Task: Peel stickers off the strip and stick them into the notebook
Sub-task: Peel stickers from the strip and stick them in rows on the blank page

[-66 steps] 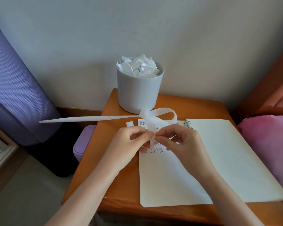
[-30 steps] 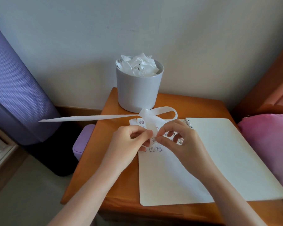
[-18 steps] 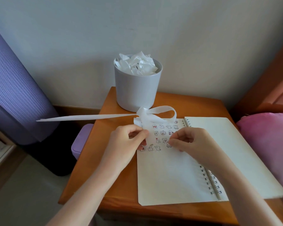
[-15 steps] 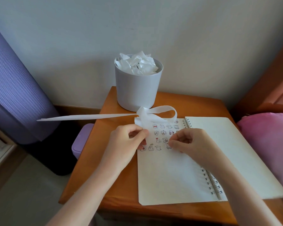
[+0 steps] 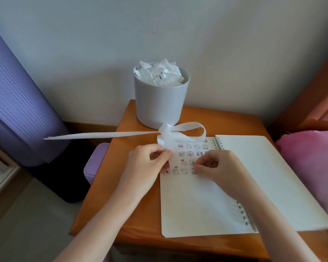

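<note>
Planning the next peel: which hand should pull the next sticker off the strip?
Probably right. The left hand grips the strip at the notebook, anchoring it; the right hand, fingertips on a sticker on the page, holds nothing else and sits close.

Stickers (image 5: 180,146) too small to make out, spiral binding (image 5: 218,144) partly behind right forearm (image 5: 263,214), pink cushion (image 5: 314,163) cut off at edge
</note>
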The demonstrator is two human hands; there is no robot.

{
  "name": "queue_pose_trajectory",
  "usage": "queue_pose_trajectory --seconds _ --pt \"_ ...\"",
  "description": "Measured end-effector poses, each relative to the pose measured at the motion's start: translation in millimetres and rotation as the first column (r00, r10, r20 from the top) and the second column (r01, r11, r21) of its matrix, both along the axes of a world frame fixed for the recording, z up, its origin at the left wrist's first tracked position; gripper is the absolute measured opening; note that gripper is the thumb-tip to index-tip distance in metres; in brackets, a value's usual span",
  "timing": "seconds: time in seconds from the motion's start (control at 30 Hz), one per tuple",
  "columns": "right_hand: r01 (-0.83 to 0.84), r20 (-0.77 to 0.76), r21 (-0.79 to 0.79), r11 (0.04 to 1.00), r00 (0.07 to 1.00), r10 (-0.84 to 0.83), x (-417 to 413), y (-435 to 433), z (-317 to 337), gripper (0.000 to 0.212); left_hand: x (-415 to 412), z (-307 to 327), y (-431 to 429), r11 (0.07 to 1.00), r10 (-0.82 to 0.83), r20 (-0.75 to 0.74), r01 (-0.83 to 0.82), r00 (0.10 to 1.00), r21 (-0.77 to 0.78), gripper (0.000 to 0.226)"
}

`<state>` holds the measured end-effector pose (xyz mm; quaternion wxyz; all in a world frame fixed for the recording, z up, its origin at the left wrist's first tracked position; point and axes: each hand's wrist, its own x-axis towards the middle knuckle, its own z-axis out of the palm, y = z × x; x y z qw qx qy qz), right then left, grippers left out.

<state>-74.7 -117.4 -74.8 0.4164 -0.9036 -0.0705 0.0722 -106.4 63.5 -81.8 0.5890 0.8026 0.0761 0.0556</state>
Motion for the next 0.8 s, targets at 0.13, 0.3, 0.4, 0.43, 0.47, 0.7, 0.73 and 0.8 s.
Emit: queue_pose_trajectory --seconds 0.13,0.3,0.4,0.43,0.47,0.7,0.73,0.8 --pt "-0.006 0.022 -0.015 1.000 1.000 0.006 -1 1 -1 0.007 0 -1 0 1.000 -0.008 -0.004 0.008 1.000 0.006 0.014" --pt "0.005 0.048 -0.031 0.999 0.999 -0.004 -2 0 -2 0.015 0 -1 0 1.000 -0.005 -0.011 0.005 1.000 -0.001 0.014" --pt "0.007 0.063 -0.073 0.997 0.998 -0.002 -2 0 -2 0.018 0 -1 0 1.000 -0.005 -0.012 0.005 1.000 -0.005 0.015" --pt "0.003 0.080 -0.080 0.997 0.997 0.004 -2 0 -2 0.018 0 -1 0 1.000 -0.002 -0.012 0.002 1.000 -0.008 0.015" --pt "-0.003 0.098 -0.078 0.997 0.995 0.010 -2 1 -2 0.018 0 -1 0 1.000 0.000 -0.014 0.000 1.000 -0.010 0.015" --pt "0.006 0.145 -0.045 0.999 0.989 0.000 -9 16 -5 0.017 0 -1 0 1.000 0.014 -0.009 -0.014 1.000 -0.002 0.015" --pt "0.011 0.152 -0.070 0.997 0.988 0.000 -9 18 -6 0.019 0 -2 0 1.000 0.016 -0.010 -0.016 1.000 0.002 0.015" --pt "0.015 0.157 -0.121 0.993 0.988 0.004 -10 20 -6 0.022 0 -2 1 1.000 0.017 -0.012 -0.017 1.000 0.013 0.015"
